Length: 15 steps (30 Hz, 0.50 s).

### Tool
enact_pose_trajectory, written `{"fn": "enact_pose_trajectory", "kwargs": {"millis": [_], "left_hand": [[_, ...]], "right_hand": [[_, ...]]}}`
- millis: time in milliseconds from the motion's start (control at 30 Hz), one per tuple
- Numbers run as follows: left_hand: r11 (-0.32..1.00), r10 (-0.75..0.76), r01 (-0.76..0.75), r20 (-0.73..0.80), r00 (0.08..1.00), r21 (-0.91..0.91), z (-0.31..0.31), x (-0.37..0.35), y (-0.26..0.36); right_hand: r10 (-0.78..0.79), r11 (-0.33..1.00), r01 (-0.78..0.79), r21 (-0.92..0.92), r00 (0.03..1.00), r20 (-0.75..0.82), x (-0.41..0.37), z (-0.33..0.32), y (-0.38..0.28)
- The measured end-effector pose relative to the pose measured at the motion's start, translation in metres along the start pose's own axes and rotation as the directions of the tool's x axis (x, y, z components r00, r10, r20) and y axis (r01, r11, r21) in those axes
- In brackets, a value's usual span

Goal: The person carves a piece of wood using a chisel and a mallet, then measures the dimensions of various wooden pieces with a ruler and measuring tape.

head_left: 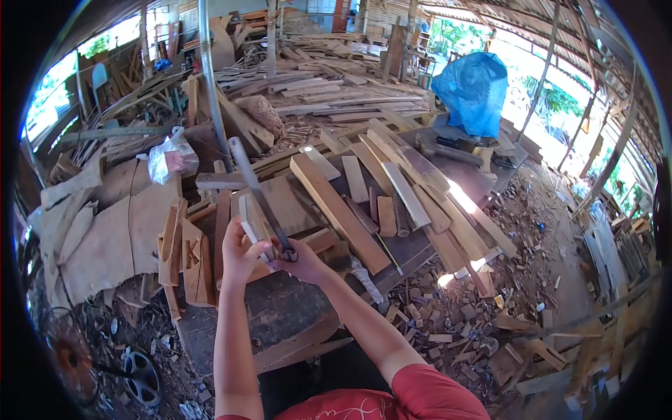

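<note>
A single fisheye view is taken from a camera worn on the head, aimed forward and down across the counter (pixel 280 311) from its near edge. The left hand (pixel 240 253) and right hand (pixel 302 261) are seen close, mid-frame. The shed beyond the far edge is curved by the lens.
</note>
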<state>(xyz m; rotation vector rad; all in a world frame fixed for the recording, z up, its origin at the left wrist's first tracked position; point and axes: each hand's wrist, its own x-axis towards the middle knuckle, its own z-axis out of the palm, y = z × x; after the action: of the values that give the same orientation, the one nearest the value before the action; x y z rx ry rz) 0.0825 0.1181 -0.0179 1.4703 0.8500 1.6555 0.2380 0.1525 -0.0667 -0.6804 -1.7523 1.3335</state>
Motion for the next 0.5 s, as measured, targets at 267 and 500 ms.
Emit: {"fn": "enact_pose_trajectory", "kwargs": {"millis": [267,500], "left_hand": [[0.999,0.041,-0.041,-0.008,0.999,-0.011,0.001,0.004,-0.002],[0.995,0.017,-0.016,-0.002,1.0,0.093,0.0,0.005,-0.005]], "right_hand": [[-0.004,1.0,0.005,0.003,0.973,-0.232,-0.009,-0.022,-0.025],[-0.124,0.738,-0.389,-0.551,0.724,-0.678,-0.01,-0.14,-0.066]]}}
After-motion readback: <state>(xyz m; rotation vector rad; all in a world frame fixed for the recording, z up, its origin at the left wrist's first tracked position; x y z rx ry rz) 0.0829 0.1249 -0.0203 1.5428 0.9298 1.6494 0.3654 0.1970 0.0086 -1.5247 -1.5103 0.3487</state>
